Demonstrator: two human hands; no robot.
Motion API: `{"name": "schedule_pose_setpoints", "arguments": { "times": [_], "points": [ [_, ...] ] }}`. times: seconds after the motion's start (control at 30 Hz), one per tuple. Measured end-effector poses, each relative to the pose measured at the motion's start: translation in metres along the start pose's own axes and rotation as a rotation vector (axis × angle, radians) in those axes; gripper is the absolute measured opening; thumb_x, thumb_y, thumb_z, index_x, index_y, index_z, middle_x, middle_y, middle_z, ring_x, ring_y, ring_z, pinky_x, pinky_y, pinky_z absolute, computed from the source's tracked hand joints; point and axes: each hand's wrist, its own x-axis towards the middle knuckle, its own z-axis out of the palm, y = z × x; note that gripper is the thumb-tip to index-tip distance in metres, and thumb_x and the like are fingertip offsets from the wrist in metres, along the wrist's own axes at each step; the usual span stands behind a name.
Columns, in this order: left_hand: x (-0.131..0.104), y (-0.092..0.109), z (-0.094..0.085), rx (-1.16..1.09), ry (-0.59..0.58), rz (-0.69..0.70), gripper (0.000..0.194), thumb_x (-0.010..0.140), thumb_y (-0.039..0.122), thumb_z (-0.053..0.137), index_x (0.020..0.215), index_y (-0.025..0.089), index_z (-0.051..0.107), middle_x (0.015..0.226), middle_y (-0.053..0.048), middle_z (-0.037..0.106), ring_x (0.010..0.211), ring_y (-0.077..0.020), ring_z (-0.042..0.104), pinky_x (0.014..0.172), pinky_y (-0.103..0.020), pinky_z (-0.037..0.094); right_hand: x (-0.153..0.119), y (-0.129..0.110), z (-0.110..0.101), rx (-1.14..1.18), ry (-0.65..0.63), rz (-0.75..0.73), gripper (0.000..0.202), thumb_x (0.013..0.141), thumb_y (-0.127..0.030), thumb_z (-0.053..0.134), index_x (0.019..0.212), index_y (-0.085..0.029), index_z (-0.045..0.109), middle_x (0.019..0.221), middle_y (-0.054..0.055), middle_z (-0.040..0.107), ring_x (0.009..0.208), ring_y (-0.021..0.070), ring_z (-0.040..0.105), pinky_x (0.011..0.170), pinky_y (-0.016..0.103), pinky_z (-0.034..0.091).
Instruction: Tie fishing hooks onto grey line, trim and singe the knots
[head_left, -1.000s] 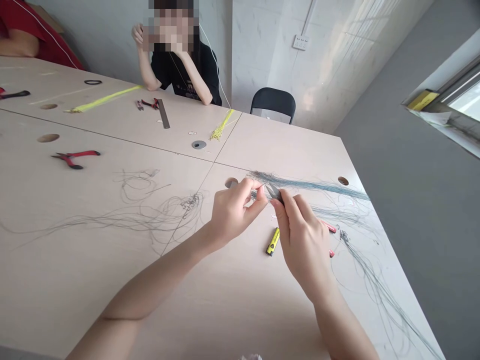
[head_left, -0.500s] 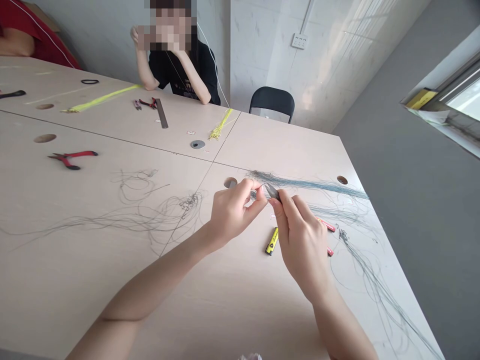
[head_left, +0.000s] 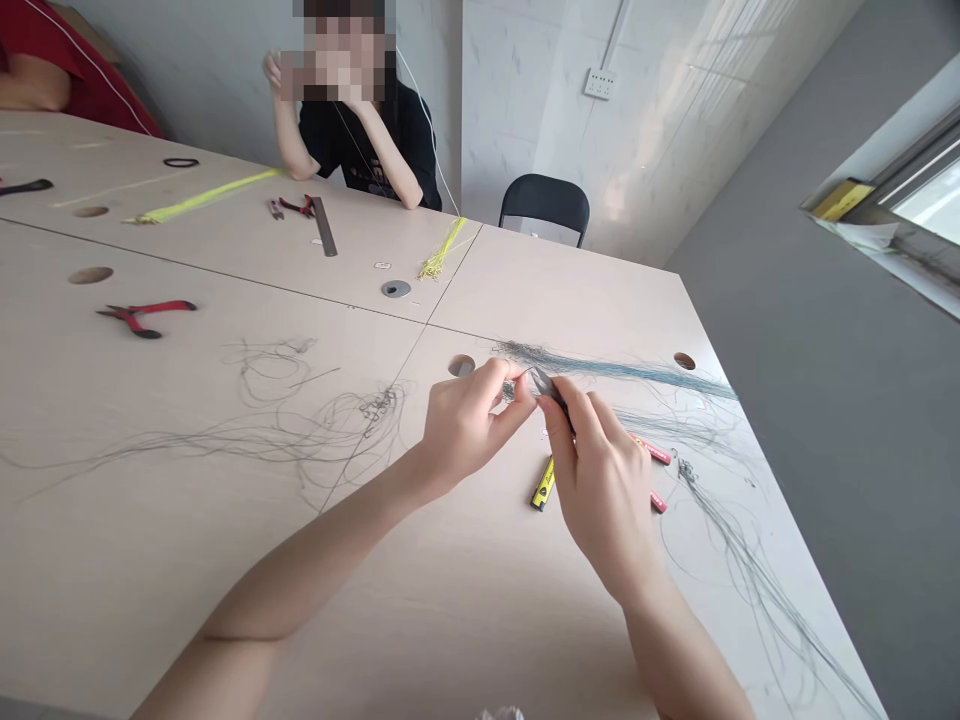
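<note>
Over the middle of the table, my left hand (head_left: 472,415) is closed in a pinch of thumb and forefinger on the end of a thin dark line; what sits right at the fingertips is too small to make out. My right hand (head_left: 600,470) is wrapped round small pointed metal snips (head_left: 541,384), whose two tips are slightly apart. Those tips point up and left, close to the left fingertips. The handles are hidden in my palm. Beneath and beside the right hand lie a yellow lighter (head_left: 543,485) and red lighters (head_left: 658,502), partly covered.
Bundles of blue line (head_left: 637,372) and grey line (head_left: 750,550) lie to the right. Loose grey lines with small dark hook-like ends (head_left: 379,405) spread leftward. Red-handled pliers (head_left: 142,315) are at the left. Across the table, a person sits behind yellow strands (head_left: 210,198) and a ruler (head_left: 325,228).
Hardly anything differs. The snips and my right hand have shifted very slightly, with the tips still at the left fingertips.
</note>
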Motion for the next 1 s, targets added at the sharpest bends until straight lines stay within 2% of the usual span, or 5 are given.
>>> {"name": "schedule_pose_setpoints", "arguments": {
  "times": [0.13, 0.27, 0.57, 0.9, 1.0],
  "points": [
    [-0.0011, 0.0000, -0.0001, 0.009, -0.008, -0.001, 0.017, 0.088, 0.009, 0.059, 0.078, 0.019, 0.050, 0.048, 0.013, 0.038, 0.037, -0.0019, 0.026, 0.039, -0.016, 0.021, -0.0003, -0.0011, -0.0010, 0.021, 0.003, 0.003, 0.033, 0.107, -0.028, 0.038, 0.103, -0.012, 0.068, 0.067, 0.000, 0.057, 0.045, 0.0070, 0.043, 0.042, 0.022, 0.024],
    [-0.0016, -0.0003, -0.0003, 0.016, -0.018, -0.005, 0.016, 0.088, 0.011, 0.059, 0.078, 0.019, 0.050, 0.047, 0.013, 0.041, 0.036, -0.0017, 0.028, 0.038, -0.017, 0.021, -0.0009, -0.0006, -0.0028, 0.025, -0.020, 0.025, 0.033, 0.106, -0.029, 0.040, 0.110, -0.011, 0.067, 0.072, 0.002, 0.061, 0.048, 0.0078, 0.048, 0.042, 0.022, 0.026],
    [-0.0020, -0.0009, 0.0004, 0.002, -0.030, -0.009, 0.015, 0.088, 0.010, 0.060, 0.081, 0.020, 0.050, 0.048, 0.013, 0.041, 0.036, -0.0018, 0.030, 0.038, -0.016, 0.022, -0.0007, -0.0019, -0.0017, 0.024, -0.011, 0.026, 0.031, 0.106, -0.027, 0.040, 0.105, -0.013, 0.068, 0.067, 0.000, 0.056, 0.046, 0.0077, 0.043, 0.041, 0.022, 0.024],
    [-0.0027, -0.0011, 0.0018, 0.010, -0.021, 0.007, 0.015, 0.087, 0.010, 0.060, 0.080, 0.020, 0.050, 0.048, 0.013, 0.041, 0.036, -0.0019, 0.030, 0.038, -0.016, 0.022, -0.0015, -0.0022, -0.0024, 0.030, -0.030, 0.043, 0.032, 0.106, -0.029, 0.039, 0.105, -0.014, 0.067, 0.068, 0.001, 0.059, 0.046, 0.0083, 0.045, 0.043, 0.022, 0.026],
    [-0.0001, -0.0015, -0.0008, 0.051, -0.004, 0.015, 0.015, 0.087, 0.010, 0.059, 0.081, 0.020, 0.051, 0.047, 0.013, 0.037, 0.036, -0.0024, 0.028, 0.038, -0.016, 0.024, 0.0015, 0.0020, -0.0043, 0.058, -0.047, 0.078, 0.031, 0.106, -0.031, 0.040, 0.107, -0.015, 0.066, 0.075, 0.003, 0.065, 0.048, 0.0092, 0.050, 0.046, 0.022, 0.031]
  ]
}}
